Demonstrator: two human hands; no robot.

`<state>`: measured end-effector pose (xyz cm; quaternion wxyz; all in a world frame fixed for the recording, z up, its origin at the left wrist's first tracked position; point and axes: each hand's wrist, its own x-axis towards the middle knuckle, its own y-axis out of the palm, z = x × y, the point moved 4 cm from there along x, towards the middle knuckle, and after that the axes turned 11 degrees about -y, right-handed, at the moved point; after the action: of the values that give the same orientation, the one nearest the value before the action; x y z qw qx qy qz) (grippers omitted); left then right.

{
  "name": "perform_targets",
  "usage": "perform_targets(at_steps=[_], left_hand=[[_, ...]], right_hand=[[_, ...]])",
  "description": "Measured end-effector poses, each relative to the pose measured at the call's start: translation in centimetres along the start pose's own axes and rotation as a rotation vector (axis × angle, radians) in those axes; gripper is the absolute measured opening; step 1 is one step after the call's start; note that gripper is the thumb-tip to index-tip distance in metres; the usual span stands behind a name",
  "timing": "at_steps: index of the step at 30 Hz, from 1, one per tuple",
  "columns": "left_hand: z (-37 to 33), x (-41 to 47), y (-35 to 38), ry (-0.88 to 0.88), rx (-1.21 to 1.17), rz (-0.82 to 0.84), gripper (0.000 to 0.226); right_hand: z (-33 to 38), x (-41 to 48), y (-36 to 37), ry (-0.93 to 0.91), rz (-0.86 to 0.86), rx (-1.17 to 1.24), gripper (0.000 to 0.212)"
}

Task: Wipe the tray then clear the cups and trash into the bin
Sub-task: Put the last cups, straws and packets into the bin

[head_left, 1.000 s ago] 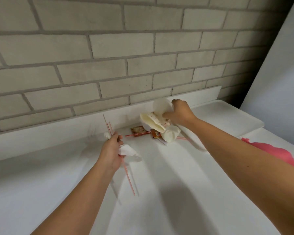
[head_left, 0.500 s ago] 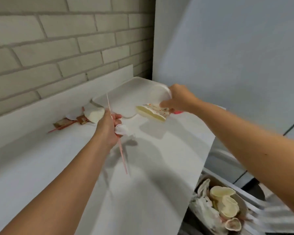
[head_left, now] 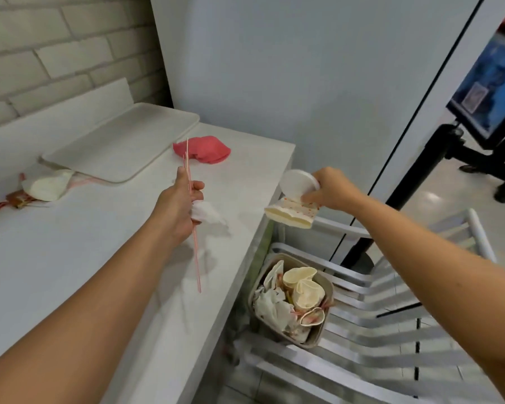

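Far left of frame, wrappers [head_left: 17, 200] and a squashed cup [head_left: 48, 185] lie on the table [head_left: 70, 258], the cup just beside the near corner of the white tray [head_left: 120, 144], which sits against the wall at upper left with nothing on it. Red cloth [head_left: 202, 149] is bunched on the table just right of the tray. Centre frame, my left hand [head_left: 178, 203] hovers over the table, fingers curled, pinching thin pink straws [head_left: 196, 258] upright plus a crumpled tissue [head_left: 207, 213]. Right of the table edge, my right hand [head_left: 334, 188] grips a flattened dotted cup [head_left: 291, 213] and a round white piece [head_left: 299, 182], cup or lid, can't tell. Below it, the bin [head_left: 318, 333], packed with cups and paper, sits on a slatted chair [head_left: 391, 322]. Screen [head_left: 491, 83] on a stand, upper right.
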<state>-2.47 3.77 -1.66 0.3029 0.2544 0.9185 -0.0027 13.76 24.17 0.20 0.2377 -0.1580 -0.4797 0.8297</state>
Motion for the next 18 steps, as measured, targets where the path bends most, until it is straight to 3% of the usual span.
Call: perform_targets(at_steps=[8, 18], left_hand=[[2.7, -0.1, 4.1, -0.035, 0.005, -0.033, 0.050], [4.8, -1.3, 4.0, -0.027, -0.042, -0.152, 0.049]], right_hand=[[-6.9, 0.8, 9.3, -0.029, 0.240, -0.084, 0.021], [-8.4, -0.1, 21.2, -0.195, 0.472, -0.263, 0.027]])
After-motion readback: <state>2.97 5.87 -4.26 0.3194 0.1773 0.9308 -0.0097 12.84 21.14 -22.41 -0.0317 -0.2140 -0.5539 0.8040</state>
